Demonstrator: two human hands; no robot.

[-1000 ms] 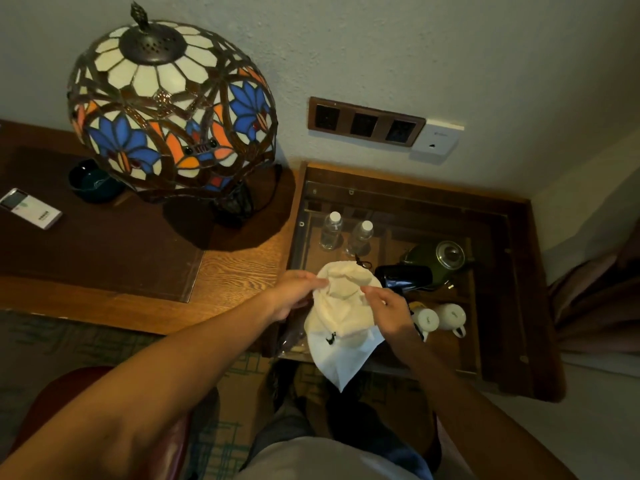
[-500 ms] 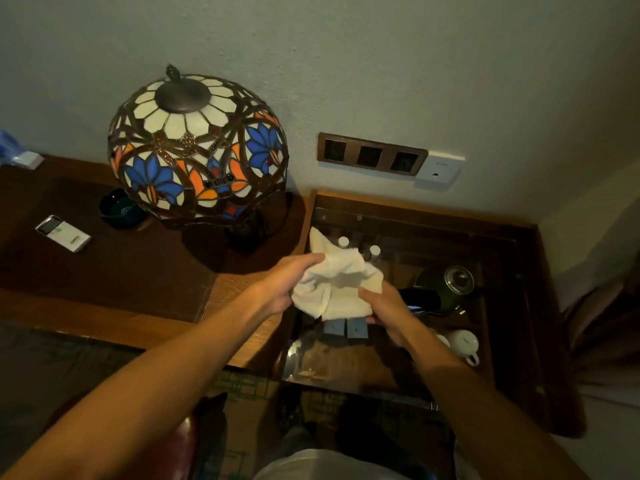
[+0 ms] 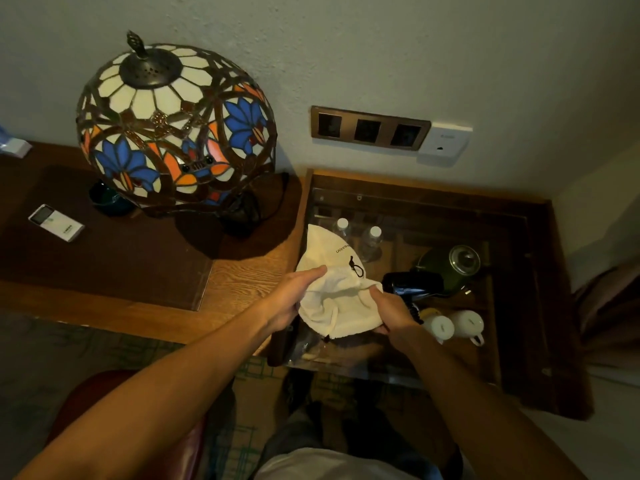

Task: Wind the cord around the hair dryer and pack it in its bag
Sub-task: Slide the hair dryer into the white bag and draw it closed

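Head view: the cream bag (image 3: 332, 296) hangs bunched between both hands above the glass-topped cabinet (image 3: 512, 216) beside the desk (image 3: 242, 282). The left hand (image 3: 294, 296) pinches its left edge; the right hand (image 3: 391, 308) grips its right side. The black hair dryer (image 3: 412, 284) lies just behind the right hand.

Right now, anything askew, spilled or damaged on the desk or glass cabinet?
Nothing spilled or broken. Only oddity: the black hair dryer lies on the glass cabinet top, outside the cream drawstring bag that the left hand and right hand grip.
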